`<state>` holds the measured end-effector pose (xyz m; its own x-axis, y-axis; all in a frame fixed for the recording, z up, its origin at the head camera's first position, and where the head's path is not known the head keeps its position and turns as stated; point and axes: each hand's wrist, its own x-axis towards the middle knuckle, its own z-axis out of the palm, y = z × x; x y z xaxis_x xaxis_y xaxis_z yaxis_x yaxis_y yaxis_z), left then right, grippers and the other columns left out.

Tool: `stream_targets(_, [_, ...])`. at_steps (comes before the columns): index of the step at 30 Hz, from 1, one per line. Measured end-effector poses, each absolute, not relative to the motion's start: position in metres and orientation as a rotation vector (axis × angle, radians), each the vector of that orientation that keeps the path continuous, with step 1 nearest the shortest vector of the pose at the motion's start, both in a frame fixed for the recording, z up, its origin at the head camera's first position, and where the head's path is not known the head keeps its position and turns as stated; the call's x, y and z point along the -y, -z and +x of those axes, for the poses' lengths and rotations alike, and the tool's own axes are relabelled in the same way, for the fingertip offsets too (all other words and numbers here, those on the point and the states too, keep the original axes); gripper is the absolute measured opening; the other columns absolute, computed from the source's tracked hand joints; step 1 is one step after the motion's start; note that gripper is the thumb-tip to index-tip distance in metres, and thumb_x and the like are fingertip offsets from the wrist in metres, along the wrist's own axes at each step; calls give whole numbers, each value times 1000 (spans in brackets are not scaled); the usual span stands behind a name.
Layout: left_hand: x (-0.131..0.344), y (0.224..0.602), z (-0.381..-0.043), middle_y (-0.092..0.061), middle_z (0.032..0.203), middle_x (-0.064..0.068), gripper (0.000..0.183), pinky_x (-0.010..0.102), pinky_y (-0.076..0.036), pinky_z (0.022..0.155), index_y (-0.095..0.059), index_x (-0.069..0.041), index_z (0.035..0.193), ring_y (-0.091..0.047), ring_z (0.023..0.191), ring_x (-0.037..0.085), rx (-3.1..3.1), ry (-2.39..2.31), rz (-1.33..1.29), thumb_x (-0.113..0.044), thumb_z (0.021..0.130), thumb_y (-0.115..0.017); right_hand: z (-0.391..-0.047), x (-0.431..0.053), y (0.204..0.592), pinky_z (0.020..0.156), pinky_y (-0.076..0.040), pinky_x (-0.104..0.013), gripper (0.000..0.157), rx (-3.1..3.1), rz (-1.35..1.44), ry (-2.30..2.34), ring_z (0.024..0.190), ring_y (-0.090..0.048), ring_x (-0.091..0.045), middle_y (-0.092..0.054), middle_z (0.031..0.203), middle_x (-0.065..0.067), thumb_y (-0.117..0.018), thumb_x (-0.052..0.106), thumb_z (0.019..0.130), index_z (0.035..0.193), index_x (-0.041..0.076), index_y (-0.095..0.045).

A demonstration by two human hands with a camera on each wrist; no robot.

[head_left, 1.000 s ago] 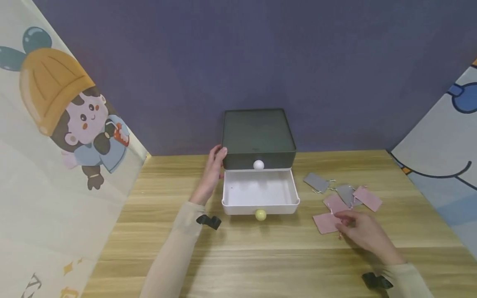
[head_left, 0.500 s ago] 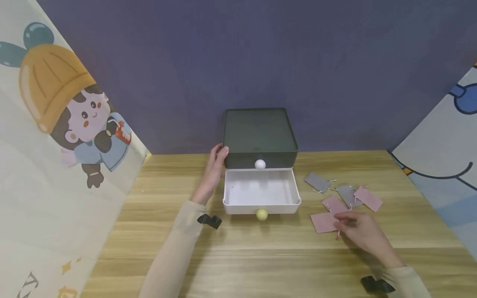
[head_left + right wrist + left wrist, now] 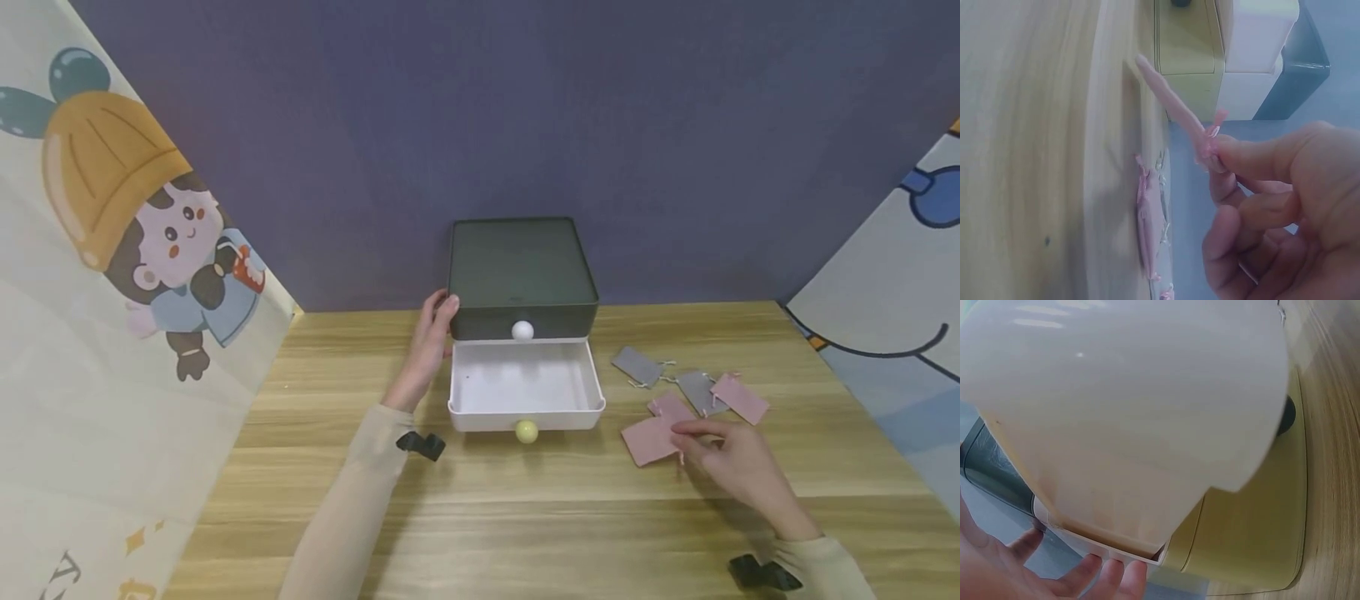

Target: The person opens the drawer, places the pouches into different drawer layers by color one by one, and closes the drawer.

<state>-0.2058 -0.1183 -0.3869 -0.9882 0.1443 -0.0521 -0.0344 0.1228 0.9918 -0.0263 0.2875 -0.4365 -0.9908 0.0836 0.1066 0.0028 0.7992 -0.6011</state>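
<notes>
My right hand (image 3: 738,471) pinches a pink drawstring pouch (image 3: 647,442) by its gathered end, between thumb and fingertips. In the right wrist view this pouch (image 3: 1175,103) slants up off the wooden table. On the left, my left hand (image 3: 427,350) lies against the side of a stacked drawer box (image 3: 525,262) with a dark green top. Its white drawer (image 3: 525,410) is pulled out and has a yellow round knob. Fingertips (image 3: 1135,575) of the left hand press the white layer's side in the left wrist view, with the fingers reaching along it.
Beside the right hand lie another pink pouch (image 3: 670,406), a pink one (image 3: 741,398) farther right, and two grey pouches, one nearer the box (image 3: 637,367) and one between (image 3: 697,390). Below the white layer sits a yellow layer (image 3: 1247,537). A dark blue wall (image 3: 712,150) rises behind.
The pinched pink pouch has shifted slightly left and its far end has tilted up in my right fingers. My left hand stays at the box's side.
</notes>
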Motion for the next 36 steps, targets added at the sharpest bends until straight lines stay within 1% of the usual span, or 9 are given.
stream_targets(9, [120,388,-205,-32,173,15,82,63,-49,111,-23,-21,170,-43,146,43,-2259,-1978,114,-65,104,-45,-29,-282,432,44,-36,-28,16,2822,-75,-948,49,-41,-4,-80,103,-17,-80,17,95,106,5,-84])
stream_targets(12, [118,387,-205,-32,173,15,83,64,-48,110,-23,-20,170,-43,146,44,-2261,-1978,128,-65,105,-44,-28,-281,427,42,-34,-28,20,2818,-108,-978,47,-37,-4,-77,82,-9,-80,21,96,107,5,-84])
stream_targets(15, [117,388,-205,-31,173,15,84,64,-49,110,-22,-18,171,-43,147,45,-2264,-1978,137,-65,105,-43,-28,-280,423,39,-31,-27,23,2792,-127,-1009,44,-34,-4,-58,55,5,-81,24,96,109,5,-84])
stream_targets(17, [117,388,-205,-31,173,15,83,64,-48,110,-22,-18,171,-43,147,45,-2261,-1977,130,-65,105,-43,-28,-279,420,38,-30,-26,23,2763,-113,-1024,43,-34,-3,-53,49,7,-82,23,95,109,4,-84])
stream_targets(19, [117,388,-206,-32,173,15,83,64,-48,111,-22,-19,171,-43,147,44,-2245,-1986,120,-65,104,-44,-29,-279,417,38,-31,-26,22,2736,-98,-1029,43,-35,-3,-61,54,6,-82,22,95,108,4,-84])
stream_targets(22, [117,387,-206,-33,172,15,82,64,-47,113,-24,-21,170,-44,146,42,-2217,-1999,103,-64,104,-46,-29,-278,414,41,-33,-26,21,2717,-92,-1044,46,-38,-3,-78,74,-2,-82,21,95,108,4,-84])
stream_targets(26, [118,385,-205,-34,171,15,81,64,-46,114,-25,-22,170,-43,147,41,-2197,-2003,92,-64,104,-46,-29,-277,409,44,-37,-27,23,2731,-110,-1055,49,-43,-4,-82,87,-6,-82,23,96,109,5,-84])
stream_targets(32, [119,386,-206,-33,172,14,81,64,-44,115,-24,-23,170,-41,148,40,-2187,-2008,77,-64,104,-47,-30,-275,402,45,-37,-27,22,2724,-98,-1054,52,-46,-4,-82,89,-5,-82,25,95,109,8,-84])
stream_targets(36, [119,386,-206,-33,172,15,82,64,-43,115,-23,-23,170,-41,148,40,-2187,-2011,69,-64,104,-47,-31,-274,398,44,-36,-26,16,2681,-58,-1043,50,-43,-3,-78,80,0,-84,19,93,105,8,-85])
